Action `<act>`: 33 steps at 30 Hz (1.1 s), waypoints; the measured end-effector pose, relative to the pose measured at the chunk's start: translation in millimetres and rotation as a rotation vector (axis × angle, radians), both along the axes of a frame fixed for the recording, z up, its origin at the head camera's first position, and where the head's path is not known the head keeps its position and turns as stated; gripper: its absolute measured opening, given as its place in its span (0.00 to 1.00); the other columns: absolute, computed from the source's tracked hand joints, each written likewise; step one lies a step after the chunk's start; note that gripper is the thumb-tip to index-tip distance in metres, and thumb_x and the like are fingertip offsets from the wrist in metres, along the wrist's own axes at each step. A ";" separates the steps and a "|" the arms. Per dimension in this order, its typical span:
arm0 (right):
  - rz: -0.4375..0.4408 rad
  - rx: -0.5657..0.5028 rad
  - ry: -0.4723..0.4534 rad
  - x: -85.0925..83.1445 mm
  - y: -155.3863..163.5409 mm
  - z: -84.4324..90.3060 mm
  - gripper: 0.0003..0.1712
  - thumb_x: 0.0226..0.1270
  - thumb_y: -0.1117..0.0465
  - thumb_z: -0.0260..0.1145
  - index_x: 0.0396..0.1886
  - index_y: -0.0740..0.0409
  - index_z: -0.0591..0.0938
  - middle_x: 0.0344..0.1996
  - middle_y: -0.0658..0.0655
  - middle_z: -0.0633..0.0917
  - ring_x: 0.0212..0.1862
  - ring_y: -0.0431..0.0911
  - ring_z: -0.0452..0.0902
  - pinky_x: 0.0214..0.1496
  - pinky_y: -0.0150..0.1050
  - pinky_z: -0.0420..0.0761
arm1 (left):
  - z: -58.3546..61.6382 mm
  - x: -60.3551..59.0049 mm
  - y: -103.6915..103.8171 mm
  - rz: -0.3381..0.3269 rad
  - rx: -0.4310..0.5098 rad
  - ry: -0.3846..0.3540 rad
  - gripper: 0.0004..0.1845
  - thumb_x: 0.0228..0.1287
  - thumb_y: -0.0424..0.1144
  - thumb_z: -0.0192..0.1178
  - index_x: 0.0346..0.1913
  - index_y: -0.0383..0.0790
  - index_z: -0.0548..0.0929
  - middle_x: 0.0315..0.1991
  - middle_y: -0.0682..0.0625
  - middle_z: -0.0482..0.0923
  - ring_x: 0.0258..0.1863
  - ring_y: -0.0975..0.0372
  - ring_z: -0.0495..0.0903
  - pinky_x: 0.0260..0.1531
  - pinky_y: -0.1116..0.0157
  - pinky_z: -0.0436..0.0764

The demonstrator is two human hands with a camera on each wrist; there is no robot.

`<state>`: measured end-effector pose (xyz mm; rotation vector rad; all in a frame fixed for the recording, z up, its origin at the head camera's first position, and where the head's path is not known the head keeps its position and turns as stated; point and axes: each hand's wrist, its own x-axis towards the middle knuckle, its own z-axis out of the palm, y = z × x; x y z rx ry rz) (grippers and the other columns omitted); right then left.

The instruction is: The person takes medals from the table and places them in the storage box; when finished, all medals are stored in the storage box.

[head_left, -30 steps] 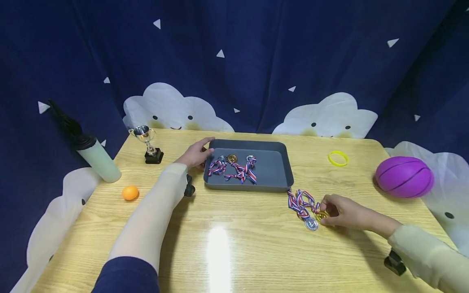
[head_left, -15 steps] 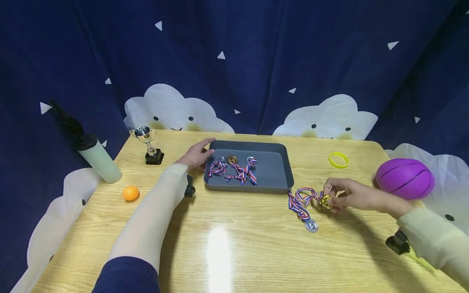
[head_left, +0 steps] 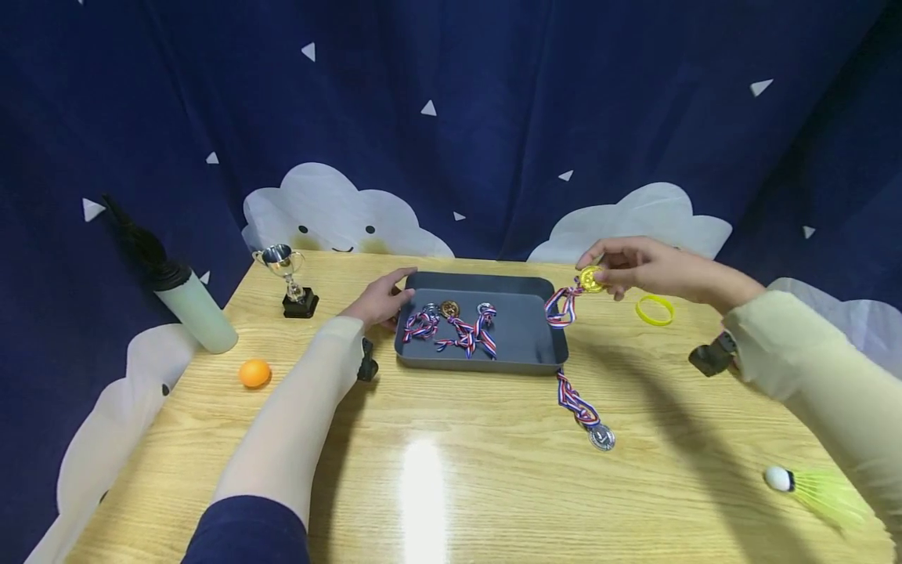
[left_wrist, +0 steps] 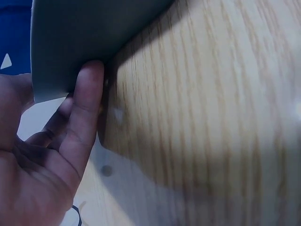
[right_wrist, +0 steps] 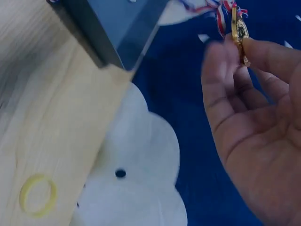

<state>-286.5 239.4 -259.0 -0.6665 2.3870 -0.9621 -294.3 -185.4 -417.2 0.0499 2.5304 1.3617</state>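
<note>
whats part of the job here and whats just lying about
Seems part of the job: gold medal in the right hand; gray tray; medals inside it; silver medal on the table

Just lying about: trophy; orange ball; yellow ring; shuttlecock; green bottle

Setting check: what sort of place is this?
Probably a staged tabletop recording setup: wooden table, navy cloud-print curtain hung behind it, and a small black wrist camera on the person.

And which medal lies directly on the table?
The silver medal outside the tray; three others lie inside it, and the right grip holds a gold one.
</note>
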 end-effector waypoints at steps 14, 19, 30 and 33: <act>0.057 0.123 -0.120 -50.2 -91.6 -86.4 0.12 0.80 0.71 0.55 0.57 0.71 0.76 0.40 0.60 0.84 0.34 0.43 0.82 0.38 0.34 0.88 | -0.7 -0.3 0.6 0.009 0.007 0.003 0.31 0.86 0.41 0.48 0.85 0.55 0.56 0.65 0.30 0.74 0.53 0.43 0.84 0.35 0.55 0.94; 0.030 0.198 0.006 -53.4 -113.3 -104.2 0.08 0.77 0.73 0.58 0.51 0.72 0.77 0.37 0.62 0.84 0.30 0.42 0.81 0.34 0.33 0.86 | -1.7 0.4 0.4 0.018 0.009 -0.007 0.31 0.86 0.42 0.48 0.85 0.55 0.56 0.65 0.30 0.74 0.54 0.42 0.84 0.35 0.54 0.94; -0.008 0.333 0.106 -59.8 -130.1 -115.1 0.06 0.74 0.73 0.60 0.46 0.70 0.80 0.32 0.57 0.81 0.32 0.44 0.78 0.34 0.33 0.86 | 0.2 0.0 3.5 0.006 -0.001 0.004 0.31 0.86 0.41 0.47 0.85 0.54 0.55 0.66 0.30 0.74 0.55 0.42 0.84 0.36 0.54 0.94; -0.026 0.312 0.100 -62.8 -127.6 -117.0 0.07 0.73 0.74 0.60 0.47 0.72 0.80 0.33 0.57 0.81 0.32 0.42 0.78 0.35 0.31 0.87 | 0.9 0.9 3.1 0.005 -0.006 0.009 0.31 0.86 0.41 0.47 0.85 0.55 0.55 0.66 0.30 0.74 0.55 0.42 0.84 0.35 0.55 0.94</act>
